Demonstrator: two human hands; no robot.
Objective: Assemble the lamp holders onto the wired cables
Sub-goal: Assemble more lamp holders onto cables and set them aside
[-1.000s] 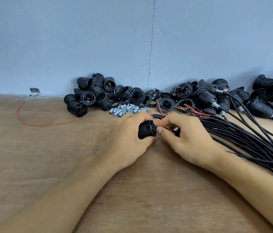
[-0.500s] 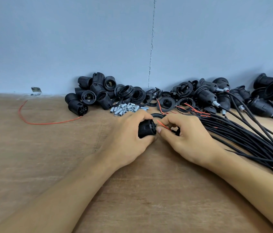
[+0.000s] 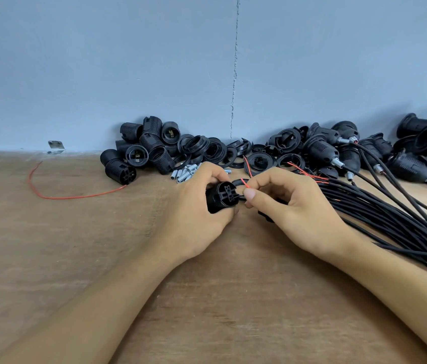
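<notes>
At the centre of the wooden table (image 3: 49, 258) the left hand (image 3: 194, 214) grips a black lamp holder (image 3: 221, 197), its slotted end turned towards three o'clock; just beside it the right hand (image 3: 293, 214) pinches a thin red wire (image 3: 245, 183) between thumb and forefinger, the tip close to the holder's end; a bundle of black cables (image 3: 391, 219) runs from under this hand towards four o'clock; at eleven o'clock from the hands lies a pile of loose holders (image 3: 141, 151), with small metal tubes (image 3: 185, 173) just before it; black rings (image 3: 215, 153) lie at twelve o'clock, wired holders (image 3: 417, 153) at two o'clock; a stray red wire (image 3: 76, 197) curves at nine o'clock, against the blue wall (image 3: 102, 61).
</notes>
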